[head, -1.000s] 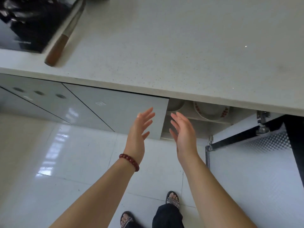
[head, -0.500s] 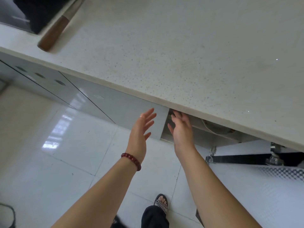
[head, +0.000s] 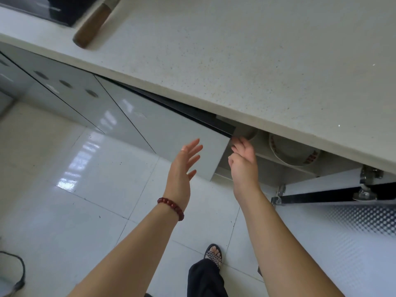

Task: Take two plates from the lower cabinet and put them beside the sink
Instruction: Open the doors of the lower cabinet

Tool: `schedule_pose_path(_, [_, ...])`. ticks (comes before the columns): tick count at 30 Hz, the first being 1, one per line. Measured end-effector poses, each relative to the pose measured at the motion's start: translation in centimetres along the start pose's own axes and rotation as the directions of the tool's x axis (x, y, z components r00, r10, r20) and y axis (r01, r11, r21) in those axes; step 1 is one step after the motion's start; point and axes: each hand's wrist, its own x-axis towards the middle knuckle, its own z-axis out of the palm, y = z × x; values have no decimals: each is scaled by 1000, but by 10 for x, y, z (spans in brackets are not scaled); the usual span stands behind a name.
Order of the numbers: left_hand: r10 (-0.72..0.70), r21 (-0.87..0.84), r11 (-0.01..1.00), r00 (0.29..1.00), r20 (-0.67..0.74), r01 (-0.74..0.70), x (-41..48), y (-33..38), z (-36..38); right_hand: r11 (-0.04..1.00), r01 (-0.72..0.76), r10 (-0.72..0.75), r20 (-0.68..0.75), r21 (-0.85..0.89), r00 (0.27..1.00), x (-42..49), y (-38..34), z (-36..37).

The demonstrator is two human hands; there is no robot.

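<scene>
The lower cabinet stands open under the countertop (head: 235, 50). On its shelf a pale plate (head: 248, 133) shows at the left, mostly hidden by the counter edge. A white dish with a red-patterned rim (head: 293, 154) sits to its right. My right hand (head: 244, 163) reaches into the opening, fingers loosely curled, fingertips at the pale plate's lower rim; no grip shows. My left hand (head: 184, 166), with a red bead bracelet on the wrist, hovers open in front of the left cabinet door (head: 171, 136), holding nothing.
The right cabinet door (head: 342, 232) is swung wide open beside my right arm. A wooden-handled knife (head: 92, 24) lies on the counter next to a black stove (head: 53, 9). My sandalled foot (head: 213, 254) stands on the glossy tile floor, and a dark cable (head: 15, 273) lies at bottom left.
My right hand has gone further into the cabinet and its fingers have curled at the pale plate's rim. The left hand stays open in front of the door. The view has shifted.
</scene>
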Motion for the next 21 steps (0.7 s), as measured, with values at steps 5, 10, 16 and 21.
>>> schedule_pose_path(5, [-2,10,1000,1000,21,2,-26,-9,-31,999,-5,5,-6,31,1000,-30,16,11])
schedule_pose_path(10, [2,21,1000,999,36,-2,-52,-20,-72,999,-7,10,-52,41,999,-69,41,28])
schedule_pose_path(16, [-12,24,1000,998,54,11,-76,-31,-114,998,6,-2,-75,60,997,-117,64,54])
schedule_pose_path(21, [-2,5,1000,998,69,2,-91,-35,-141,999,3,1,-88,43,996,-148,70,74])
